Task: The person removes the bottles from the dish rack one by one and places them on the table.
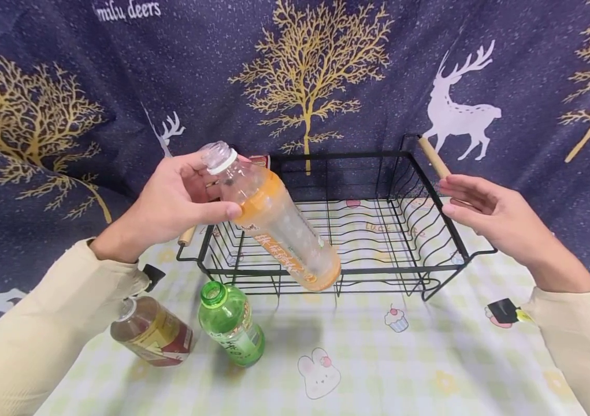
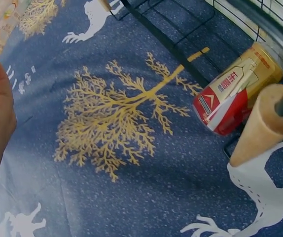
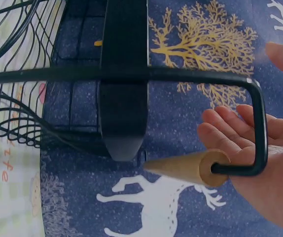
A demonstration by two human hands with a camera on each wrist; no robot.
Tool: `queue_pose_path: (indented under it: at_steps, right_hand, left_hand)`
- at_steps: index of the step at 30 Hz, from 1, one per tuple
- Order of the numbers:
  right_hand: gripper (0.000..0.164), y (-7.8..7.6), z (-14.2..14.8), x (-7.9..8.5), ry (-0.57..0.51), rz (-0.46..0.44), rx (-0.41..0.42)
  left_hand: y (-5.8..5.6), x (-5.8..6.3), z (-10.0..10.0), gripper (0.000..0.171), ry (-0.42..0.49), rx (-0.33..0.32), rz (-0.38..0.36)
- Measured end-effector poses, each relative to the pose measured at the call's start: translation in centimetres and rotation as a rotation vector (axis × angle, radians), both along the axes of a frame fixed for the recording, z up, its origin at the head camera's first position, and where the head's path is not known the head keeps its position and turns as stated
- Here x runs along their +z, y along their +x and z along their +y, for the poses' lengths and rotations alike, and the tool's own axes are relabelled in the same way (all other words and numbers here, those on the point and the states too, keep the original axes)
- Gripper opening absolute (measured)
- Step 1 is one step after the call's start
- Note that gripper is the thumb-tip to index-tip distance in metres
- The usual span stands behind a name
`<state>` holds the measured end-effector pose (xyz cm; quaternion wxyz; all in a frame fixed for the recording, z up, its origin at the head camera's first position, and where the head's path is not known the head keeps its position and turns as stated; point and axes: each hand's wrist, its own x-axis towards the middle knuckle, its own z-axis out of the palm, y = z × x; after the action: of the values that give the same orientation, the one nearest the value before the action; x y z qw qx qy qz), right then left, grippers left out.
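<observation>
In the head view my left hand (image 1: pixel 180 196) grips a clear plastic bottle (image 1: pixel 300 225) with an orange label just below its capless neck. The bottle slants, neck up to the left and base down to the right, overlapping the front of a black wire dish rack (image 1: pixel 367 270). My right hand (image 1: pixel 492 214) is at the rack's right side, fingers extended and holding nothing. Its fingertips are close by the wooden handle (image 1: pixel 434 157). From the right wrist, this hand (image 3: pixel 260 143) appears right beside that handle (image 3: pixel 191 165).
On the checked tablecloth (image 1: pixel 378 370), left of centre, stand a green bottle (image 1: pixel 232 323) and a brown bottle (image 1: pixel 154 332). The left wrist view shows a red and gold can (image 2: pixel 237 89) by the rack's other wooden handle (image 2: pixel 262 123). A dark printed cloth (image 1: pixel 196 69) hangs behind.
</observation>
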<state>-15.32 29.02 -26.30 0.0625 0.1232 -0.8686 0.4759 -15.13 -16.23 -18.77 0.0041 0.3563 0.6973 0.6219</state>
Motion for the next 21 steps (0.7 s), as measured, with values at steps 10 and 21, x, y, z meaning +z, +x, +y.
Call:
queue_pose_path:
  at_steps: [10,21]
  right_hand:
    - [0.05,0.1,0.8,-0.3,-0.016,0.007,-0.027]
    - [0.046,-0.2,1.0,-0.6,-0.069,0.061,-0.007]
  left_hand:
    - [0.6,-0.4,1.1,0.051,-0.101,-0.099,-0.002]
    - [1.3,-1.3,3.1,0.047,-0.294,-0.214,0.043]
